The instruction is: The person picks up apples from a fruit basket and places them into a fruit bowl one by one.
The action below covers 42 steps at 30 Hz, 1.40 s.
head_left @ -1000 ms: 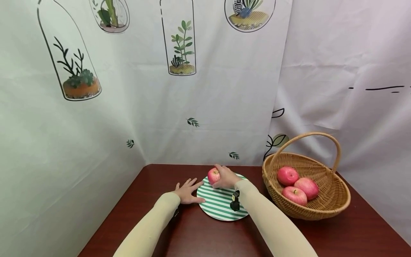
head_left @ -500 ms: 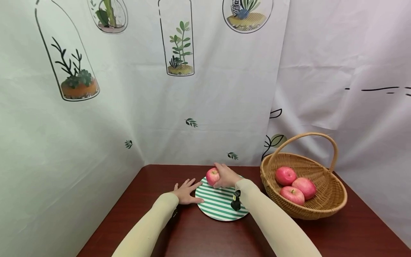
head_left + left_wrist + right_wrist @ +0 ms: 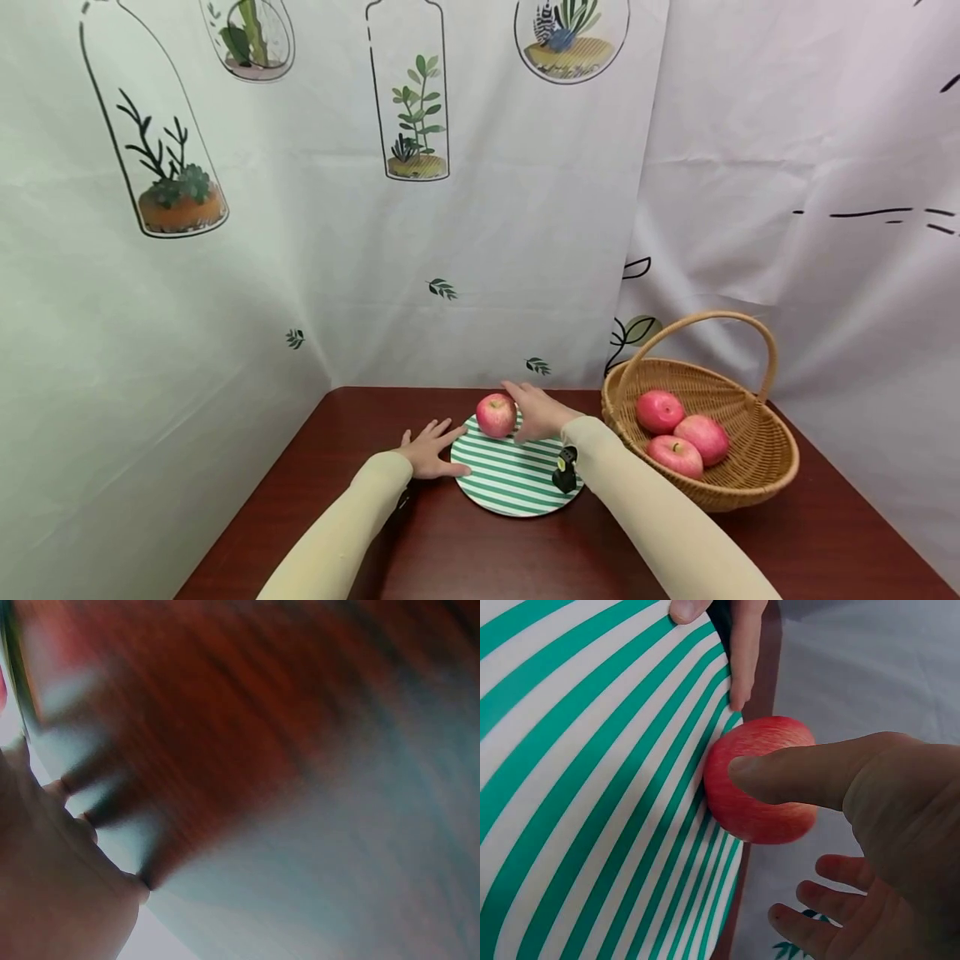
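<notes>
A red apple [image 3: 496, 416] sits near the far left edge of a flat round green-and-white striped mat [image 3: 517, 483]. Just right of the apple is my right hand [image 3: 542, 414], its fingers spread and no longer wrapped around the fruit. In the right wrist view the thumb [image 3: 787, 776] overlaps the apple [image 3: 742, 817]; whether it touches cannot be told. My left hand [image 3: 427, 452] lies at the mat's left edge with straight, spread fingers, thumb and index finger at the rim. In the left wrist view the left hand [image 3: 60, 877] shows beside the blurred, glossy tabletop.
At the right of the dark red wooden table [image 3: 465, 558] stands a wicker basket [image 3: 772, 450] with a tall arched handle. Three apples [image 3: 703, 439] lie inside it. A white cloth printed with plants [image 3: 360, 267] hangs behind and beside the table.
My right hand has let go of the apple and drawn slightly to the right, leaving it on the mat. The left hand keeps its place at the rim. The head view has shifted slightly.
</notes>
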Tool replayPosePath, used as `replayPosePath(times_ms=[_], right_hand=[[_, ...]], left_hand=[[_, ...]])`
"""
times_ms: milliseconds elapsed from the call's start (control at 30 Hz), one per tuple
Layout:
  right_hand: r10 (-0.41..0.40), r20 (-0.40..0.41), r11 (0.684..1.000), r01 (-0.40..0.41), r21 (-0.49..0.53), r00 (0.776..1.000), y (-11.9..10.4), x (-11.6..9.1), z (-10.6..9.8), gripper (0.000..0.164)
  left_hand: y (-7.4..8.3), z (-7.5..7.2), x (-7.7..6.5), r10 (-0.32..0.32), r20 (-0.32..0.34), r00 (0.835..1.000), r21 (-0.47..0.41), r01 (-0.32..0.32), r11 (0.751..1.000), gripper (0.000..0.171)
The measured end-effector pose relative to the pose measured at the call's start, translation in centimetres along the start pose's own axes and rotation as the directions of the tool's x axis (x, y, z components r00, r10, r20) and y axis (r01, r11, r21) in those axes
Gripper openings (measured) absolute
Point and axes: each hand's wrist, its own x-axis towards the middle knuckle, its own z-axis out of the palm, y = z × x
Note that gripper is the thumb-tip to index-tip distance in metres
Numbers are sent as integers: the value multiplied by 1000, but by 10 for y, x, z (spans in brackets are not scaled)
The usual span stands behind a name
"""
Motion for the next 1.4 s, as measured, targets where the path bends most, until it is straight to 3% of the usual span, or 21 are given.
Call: replayPosePath(times_ms=[1400], right_hand=[[-127, 39, 986, 131, -102, 991, -12, -90, -51, 95]], left_hand=[[-7, 3, 5, 18, -13, 1000, -31, -18, 999, 93]])
